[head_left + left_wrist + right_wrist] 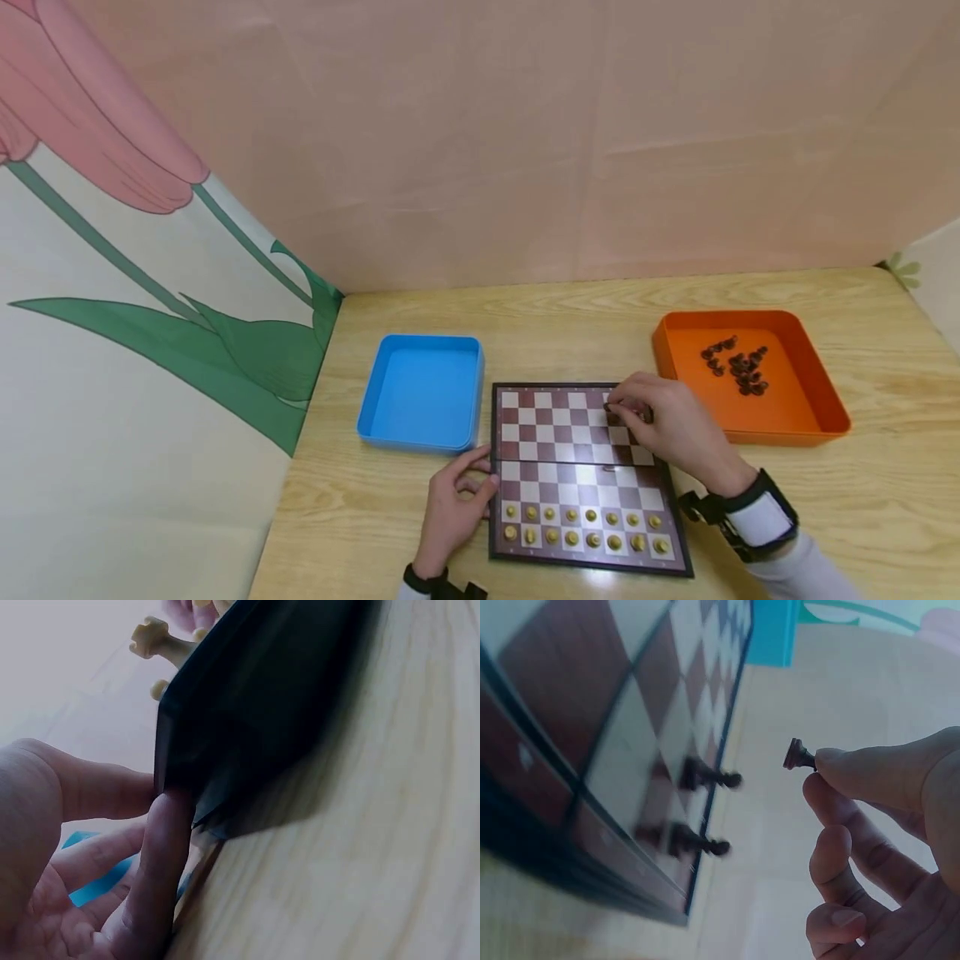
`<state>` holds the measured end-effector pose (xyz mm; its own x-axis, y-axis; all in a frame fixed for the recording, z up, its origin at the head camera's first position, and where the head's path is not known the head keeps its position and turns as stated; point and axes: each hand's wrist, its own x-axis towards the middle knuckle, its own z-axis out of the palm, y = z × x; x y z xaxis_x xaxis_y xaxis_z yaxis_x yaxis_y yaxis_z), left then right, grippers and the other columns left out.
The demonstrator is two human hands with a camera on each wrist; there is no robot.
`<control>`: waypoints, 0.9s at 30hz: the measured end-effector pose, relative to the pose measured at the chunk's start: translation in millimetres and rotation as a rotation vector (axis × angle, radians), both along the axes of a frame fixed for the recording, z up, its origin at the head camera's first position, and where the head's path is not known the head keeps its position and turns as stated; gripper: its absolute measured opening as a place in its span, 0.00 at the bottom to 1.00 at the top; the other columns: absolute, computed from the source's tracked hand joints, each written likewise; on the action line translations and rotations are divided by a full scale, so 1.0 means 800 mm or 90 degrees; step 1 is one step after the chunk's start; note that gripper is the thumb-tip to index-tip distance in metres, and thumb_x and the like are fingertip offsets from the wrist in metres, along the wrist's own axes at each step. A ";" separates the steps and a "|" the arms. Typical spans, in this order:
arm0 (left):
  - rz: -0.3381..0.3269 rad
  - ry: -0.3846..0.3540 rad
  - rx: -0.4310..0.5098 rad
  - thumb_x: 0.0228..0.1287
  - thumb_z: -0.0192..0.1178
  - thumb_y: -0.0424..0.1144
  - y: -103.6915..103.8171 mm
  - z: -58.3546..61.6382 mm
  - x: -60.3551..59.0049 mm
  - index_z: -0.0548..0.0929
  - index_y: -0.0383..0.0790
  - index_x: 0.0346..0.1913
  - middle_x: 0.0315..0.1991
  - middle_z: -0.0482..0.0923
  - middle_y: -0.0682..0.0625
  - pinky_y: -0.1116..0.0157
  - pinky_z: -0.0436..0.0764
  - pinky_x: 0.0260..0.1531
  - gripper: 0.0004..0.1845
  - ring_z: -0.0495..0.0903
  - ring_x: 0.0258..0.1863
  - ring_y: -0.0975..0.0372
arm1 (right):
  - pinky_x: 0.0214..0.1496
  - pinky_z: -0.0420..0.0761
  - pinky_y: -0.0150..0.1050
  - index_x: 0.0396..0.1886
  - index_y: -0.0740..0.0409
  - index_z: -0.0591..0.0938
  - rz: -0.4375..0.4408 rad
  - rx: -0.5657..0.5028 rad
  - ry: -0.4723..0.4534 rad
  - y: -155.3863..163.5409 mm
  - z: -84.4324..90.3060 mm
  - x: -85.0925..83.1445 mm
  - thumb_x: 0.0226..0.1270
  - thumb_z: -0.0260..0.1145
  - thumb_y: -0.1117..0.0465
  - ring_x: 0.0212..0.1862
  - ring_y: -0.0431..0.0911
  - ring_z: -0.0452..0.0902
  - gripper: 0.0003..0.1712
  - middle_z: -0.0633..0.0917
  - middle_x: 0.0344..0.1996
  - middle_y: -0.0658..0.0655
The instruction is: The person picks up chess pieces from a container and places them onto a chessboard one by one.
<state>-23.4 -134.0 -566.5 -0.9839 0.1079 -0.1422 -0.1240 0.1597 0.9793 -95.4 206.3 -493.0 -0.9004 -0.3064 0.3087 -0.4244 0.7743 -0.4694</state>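
The right hand (663,421) pinches a small dark chess piece (799,756) between thumb and forefinger, the other fingers loosely curled below it, and holds it just above the far right corner of the chessboard (581,475). In the right wrist view two dark pieces (705,777) already stand side by side on squares near that corner's edge, with the pinched one apart from them in the air. The left hand (457,500) rests against the board's left edge about halfway along it; its fingers (154,847) are gently curled with the tips pressing the dark side of the board, seemingly to steady it, not gripping anything. On the board's near side, two full rows of gold pieces (585,528) are lined up, so that side looks finished. On the far side most squares show bare, and the head view is too small to count what stands under the hand. Just right of the board, an orange tray (795,417) holds a loose heap of dark pieces (738,367), so the dark side looks barely begun, with most of its set left to place. Just left of the board's far corner sits a blue tray (390,408), holding nothing visible. All of it lies on a pale wooden table (885,500).
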 end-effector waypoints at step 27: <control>-0.009 -0.035 -0.005 0.71 0.71 0.36 -0.002 0.002 -0.003 0.83 0.43 0.69 0.51 0.85 0.41 0.60 0.93 0.25 0.25 0.87 0.29 0.64 | 0.43 0.91 0.42 0.42 0.49 0.93 0.062 0.053 -0.109 -0.011 -0.024 -0.016 0.65 0.79 0.67 0.38 0.38 0.80 0.10 0.89 0.38 0.46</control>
